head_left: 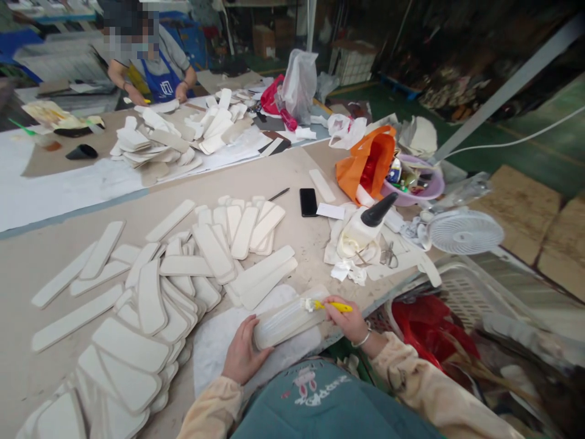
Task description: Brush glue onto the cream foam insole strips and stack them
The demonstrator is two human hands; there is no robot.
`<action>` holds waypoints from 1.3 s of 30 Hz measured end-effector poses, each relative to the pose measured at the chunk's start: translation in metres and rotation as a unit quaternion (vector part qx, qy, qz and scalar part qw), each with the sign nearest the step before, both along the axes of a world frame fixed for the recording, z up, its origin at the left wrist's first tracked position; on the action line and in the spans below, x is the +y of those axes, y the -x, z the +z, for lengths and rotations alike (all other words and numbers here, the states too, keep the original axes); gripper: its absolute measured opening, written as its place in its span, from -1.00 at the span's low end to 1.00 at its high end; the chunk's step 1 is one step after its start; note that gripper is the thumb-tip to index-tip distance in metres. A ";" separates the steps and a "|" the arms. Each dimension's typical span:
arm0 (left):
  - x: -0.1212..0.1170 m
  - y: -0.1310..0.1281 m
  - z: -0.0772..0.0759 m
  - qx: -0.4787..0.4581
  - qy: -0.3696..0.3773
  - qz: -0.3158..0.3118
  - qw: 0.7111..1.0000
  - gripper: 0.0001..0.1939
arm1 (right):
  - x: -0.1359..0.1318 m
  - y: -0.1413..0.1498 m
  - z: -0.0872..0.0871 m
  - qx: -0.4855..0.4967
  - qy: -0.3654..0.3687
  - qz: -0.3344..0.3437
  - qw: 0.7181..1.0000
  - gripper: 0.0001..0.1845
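My right hand (346,318) is closed round the yellow handle of a brush (334,306). Its white-coated bristles touch the right part of a long pale strip with rounded ends (283,322), whose surface looks wet and shiny. At the strip's left end, my left hand (247,349) grips the edge between thumb and fingers. Under the strip lies a white sheet (212,350). Many similar pale strips (153,299) are heaped to the left, and a few more (267,277) lie just beyond my left hand.
A white container with a black spout (361,228), a black phone (308,202), an orange bag (365,161) and a purple basin (418,183) stand at the right. Beside the table are a white fan (466,231) and a crate (479,286). Across the table a person (158,73) works by another heap.
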State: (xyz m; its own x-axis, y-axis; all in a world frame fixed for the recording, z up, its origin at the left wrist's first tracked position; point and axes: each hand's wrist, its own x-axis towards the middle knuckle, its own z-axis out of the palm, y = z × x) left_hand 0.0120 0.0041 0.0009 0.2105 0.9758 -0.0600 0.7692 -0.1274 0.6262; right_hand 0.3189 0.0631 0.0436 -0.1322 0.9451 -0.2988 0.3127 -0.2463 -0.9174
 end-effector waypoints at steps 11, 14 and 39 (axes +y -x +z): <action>-0.002 0.001 -0.005 0.021 -0.006 -0.003 1.000 -0.35 | -0.013 0.002 0.014 0.032 -0.018 0.028 0.999 -0.74; -0.001 -0.001 -0.002 0.016 -0.001 -0.001 1.000 -0.34 | -0.022 0.037 0.010 0.086 0.019 0.106 0.990 -0.74; -0.002 0.000 0.000 0.013 0.016 0.005 1.000 -0.23 | -0.018 0.078 0.017 0.073 0.009 0.226 0.971 -0.76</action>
